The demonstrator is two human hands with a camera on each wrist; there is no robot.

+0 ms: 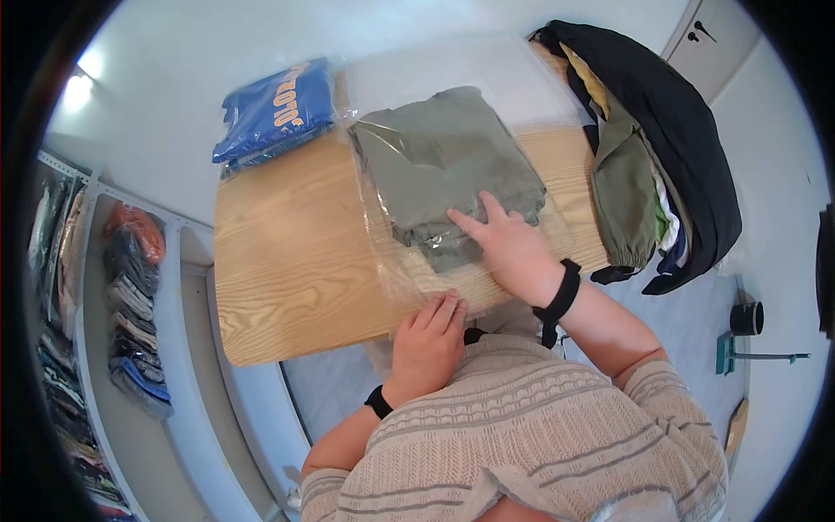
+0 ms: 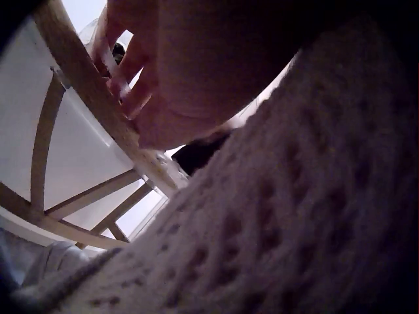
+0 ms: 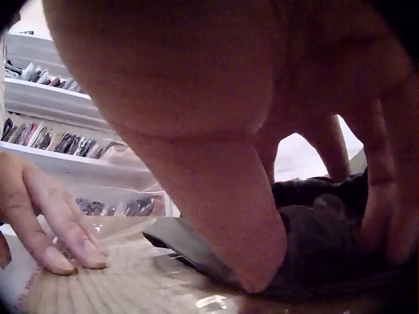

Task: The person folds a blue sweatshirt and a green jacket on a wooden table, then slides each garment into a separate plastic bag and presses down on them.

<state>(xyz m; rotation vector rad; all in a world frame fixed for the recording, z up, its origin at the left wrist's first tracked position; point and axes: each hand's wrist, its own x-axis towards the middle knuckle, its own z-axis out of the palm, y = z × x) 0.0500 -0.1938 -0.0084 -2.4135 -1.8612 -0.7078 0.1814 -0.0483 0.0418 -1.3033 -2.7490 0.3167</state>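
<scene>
A folded olive-green garment [image 1: 444, 148] lies inside a clear plastic bag [image 1: 391, 270] on the wooden table. My right hand [image 1: 517, 252] rests on the lower part of the garment, thumb and fingers spread. In the right wrist view, the thumb [image 3: 242, 248] reaches down onto the bagged dark cloth. At the table's front edge, my left hand [image 1: 426, 344] lies with extended fingers on the near end of the bag. The left wrist view shows this hand from below, beside the knit top.
A bagged blue garment [image 1: 278, 113] sits at the back left of the table [image 1: 278, 261]. Clear plastic bags [image 1: 461, 65] lie behind the olive garment. Draped clothes [image 1: 661, 130] hang over the right side. Shelves [image 1: 130, 400] with bagged clothes stand at left.
</scene>
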